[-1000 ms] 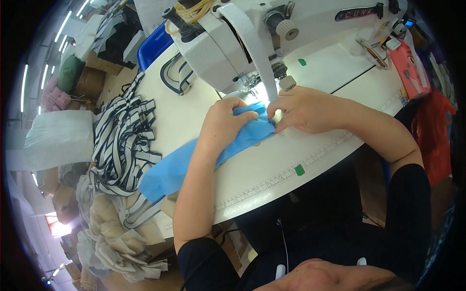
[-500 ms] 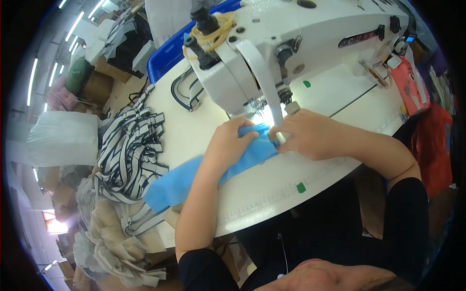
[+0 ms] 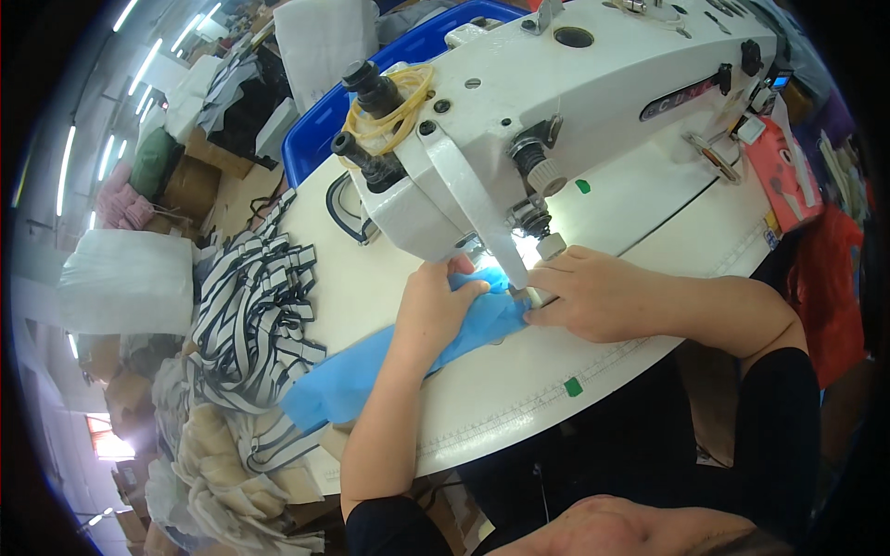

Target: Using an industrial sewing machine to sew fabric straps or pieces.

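A strip of blue fabric [image 3: 348,373] runs slantwise across the white sewing table and under the head of a white sewing machine [image 3: 445,171]. My left hand [image 3: 434,310] grips the strip just left of the needle area, thumb on top and fingers bent over the fold. On the other side my right hand [image 3: 593,295] holds the strip's right end between thumb and fingers, close beside the machine's white lever [image 3: 477,199]. That lever and the bright lamp glare hide the needle and part of the right fingertips.
A heap of black-and-white striped straps [image 3: 255,324] lies on the table's left side, above beige fabric pieces [image 3: 222,454]. Behind the machine stands a blue crate [image 3: 320,120]. Small tools [image 3: 714,153] and a pink pouch [image 3: 783,171] lie at the far right.
The view has shifted slightly, so the machine head sits lower and further left. My right fingers have moved a little down beside the lever; the left hand keeps its grip on the fabric.
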### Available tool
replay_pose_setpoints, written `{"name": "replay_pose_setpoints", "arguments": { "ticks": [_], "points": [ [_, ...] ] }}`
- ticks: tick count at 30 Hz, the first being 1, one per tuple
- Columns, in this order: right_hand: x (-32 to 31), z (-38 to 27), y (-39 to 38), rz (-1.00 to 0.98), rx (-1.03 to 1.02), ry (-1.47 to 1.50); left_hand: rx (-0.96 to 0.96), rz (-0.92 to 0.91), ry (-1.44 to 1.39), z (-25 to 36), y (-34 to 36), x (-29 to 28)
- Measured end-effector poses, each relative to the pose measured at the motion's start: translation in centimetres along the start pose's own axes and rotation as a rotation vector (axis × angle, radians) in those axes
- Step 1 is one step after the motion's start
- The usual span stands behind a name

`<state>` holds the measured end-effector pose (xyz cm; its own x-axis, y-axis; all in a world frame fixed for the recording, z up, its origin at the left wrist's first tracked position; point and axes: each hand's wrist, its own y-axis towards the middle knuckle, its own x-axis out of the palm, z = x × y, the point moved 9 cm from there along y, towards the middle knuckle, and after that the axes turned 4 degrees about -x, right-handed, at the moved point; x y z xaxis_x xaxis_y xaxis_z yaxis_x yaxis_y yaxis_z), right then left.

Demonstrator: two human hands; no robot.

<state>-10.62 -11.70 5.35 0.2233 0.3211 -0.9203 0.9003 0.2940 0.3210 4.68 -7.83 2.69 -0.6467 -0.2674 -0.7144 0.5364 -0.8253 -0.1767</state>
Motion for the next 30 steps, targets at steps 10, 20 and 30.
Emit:
{"name": "replay_pose_setpoints", "arguments": {
  "ticks": [10, 20, 30],
  "points": [
    [0.6, 1.1, 0.2, -0.035, 0.089, 0.154, 0.043, 0.044, -0.001, 0.0, -0.1, -0.7],
    [0.3, 1.1, 0.0, -0.027, 0.095, 0.175, -0.027, -0.159, -0.122, 0.5, -1.0, -0.3],
    [0.5, 1.3, 0.0, -0.04, 0.083, 0.164, 0.175, 0.11, 0.181, 3.0, -1.8, 0.7]
  ]
}}
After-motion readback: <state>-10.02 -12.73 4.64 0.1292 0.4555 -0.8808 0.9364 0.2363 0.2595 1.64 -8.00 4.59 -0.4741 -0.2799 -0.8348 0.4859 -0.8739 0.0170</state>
